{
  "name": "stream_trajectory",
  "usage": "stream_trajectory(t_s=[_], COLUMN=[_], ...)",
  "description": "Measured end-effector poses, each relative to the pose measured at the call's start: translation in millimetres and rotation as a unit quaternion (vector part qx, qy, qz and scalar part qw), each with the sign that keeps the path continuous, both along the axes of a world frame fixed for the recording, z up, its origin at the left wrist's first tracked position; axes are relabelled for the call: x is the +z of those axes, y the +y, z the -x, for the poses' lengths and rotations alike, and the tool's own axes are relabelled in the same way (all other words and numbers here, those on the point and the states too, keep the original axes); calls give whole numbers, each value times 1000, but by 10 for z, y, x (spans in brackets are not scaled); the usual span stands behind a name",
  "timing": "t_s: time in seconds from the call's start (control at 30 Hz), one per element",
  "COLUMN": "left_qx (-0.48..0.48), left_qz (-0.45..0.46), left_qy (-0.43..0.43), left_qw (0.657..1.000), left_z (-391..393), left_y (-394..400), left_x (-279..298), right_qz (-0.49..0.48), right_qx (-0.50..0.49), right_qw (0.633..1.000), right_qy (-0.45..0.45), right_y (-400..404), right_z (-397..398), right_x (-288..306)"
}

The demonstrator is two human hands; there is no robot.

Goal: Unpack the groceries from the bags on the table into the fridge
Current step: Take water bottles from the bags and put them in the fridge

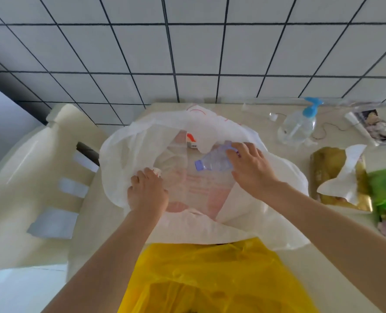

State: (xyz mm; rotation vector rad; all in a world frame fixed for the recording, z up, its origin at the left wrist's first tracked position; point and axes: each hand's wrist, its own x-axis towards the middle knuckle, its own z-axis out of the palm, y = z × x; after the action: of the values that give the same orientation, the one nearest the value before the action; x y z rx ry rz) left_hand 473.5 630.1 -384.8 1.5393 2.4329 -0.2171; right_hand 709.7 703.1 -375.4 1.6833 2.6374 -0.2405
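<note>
Unpacking barely under way: one bottle coming out of the white bag, the yellow bag untouched.

The pale beige desk (336, 256) fills the lower and right frame, and no fridge is in view, so nothing can be judged as stored yet. The crumpled white plastic shopping bag (124, 154) sits open at centre; it looks close to empty, showing little but a small red-and-white label at the back. The yellow plastic bag (210, 274) at the bottom centre lies bunched and seemingly not yet opened. The left hand (146, 193) grips the white bag's near rim, fingers curled on the plastic. The right hand (250, 166) is clamped round the clear plastic water bottle with a purple cap (212, 164), lying tilted inside the bag's mouth. Still ahead, by my reading: carrying this bottle off, then emptying the yellow bag.
</note>
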Motion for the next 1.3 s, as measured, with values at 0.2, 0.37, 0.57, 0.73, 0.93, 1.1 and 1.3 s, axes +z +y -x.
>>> stream_trajectory(t_s=[0.2, 0.37, 0.57, 0.73, 0.93, 1.1, 1.3], left_qx=[29, 27, -88, -28, 5, -60, -128], left_qz=[49, 47, -109, -26, 22, -26, -62], left_qy=[48, 83, 120, 117, 66, 57, 34], left_qw=[997, 995, 983, 992, 998, 996, 989], left_z=[103, 99, -28, 65, 87, -67, -116], left_y=[188, 251, 158, 183, 279, 189, 6], left_x=[-199, -230, -399, -464, -429, -384, -427], right_qz=[34, 31, -66, -132, -115, -202, -208], right_qx=[23, 97, 112, 108, 108, 175, 141], right_qw=[996, 989, 982, 979, 982, 962, 964], right_qy=[-75, -107, -136, -109, -102, -47, -87], right_y=[303, 327, 289, 313, 290, 11, -206], right_z=[-36, -18, 114, 165, 195, 227, 261], right_x=[-95, -144, -475, -612, -674, -698, -762])
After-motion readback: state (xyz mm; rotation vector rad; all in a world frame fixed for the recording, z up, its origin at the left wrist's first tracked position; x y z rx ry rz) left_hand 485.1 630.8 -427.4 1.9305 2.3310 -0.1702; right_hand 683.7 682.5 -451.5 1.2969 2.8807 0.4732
